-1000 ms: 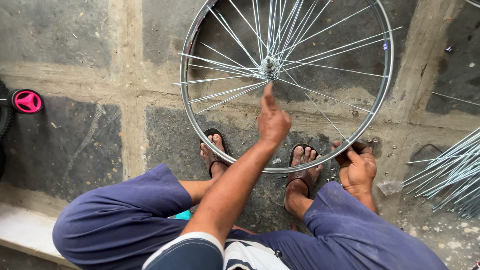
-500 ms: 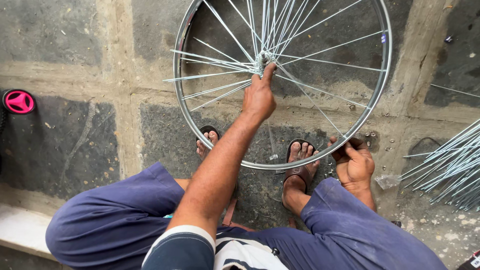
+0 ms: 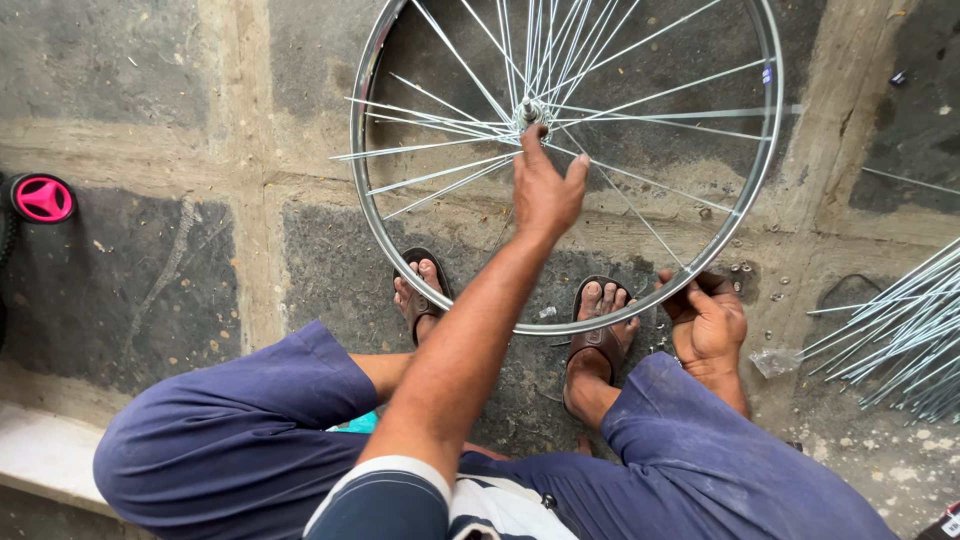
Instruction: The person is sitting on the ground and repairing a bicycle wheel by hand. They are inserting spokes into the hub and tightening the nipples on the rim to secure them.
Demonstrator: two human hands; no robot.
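The round silver metal wheel rim (image 3: 764, 190) stands on the stone floor (image 3: 150, 250). Left hand (image 3: 545, 190), fingers spread, touches the hub (image 3: 528, 110); right hand (image 3: 708, 322) clamps the rim's lower edge. Loose spokes could slip free or jab the fingers.

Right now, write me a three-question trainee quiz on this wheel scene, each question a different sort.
1. True or false: the left hand reaches to the hub of the wheel rim.
2. Where is the right hand? A) on the hub B) at the rim's lower right edge C) on the pink part
3. Fill in: a bundle of loose ___ lies on the floor at right.

Key: 1 true; 2 B; 3 spokes.
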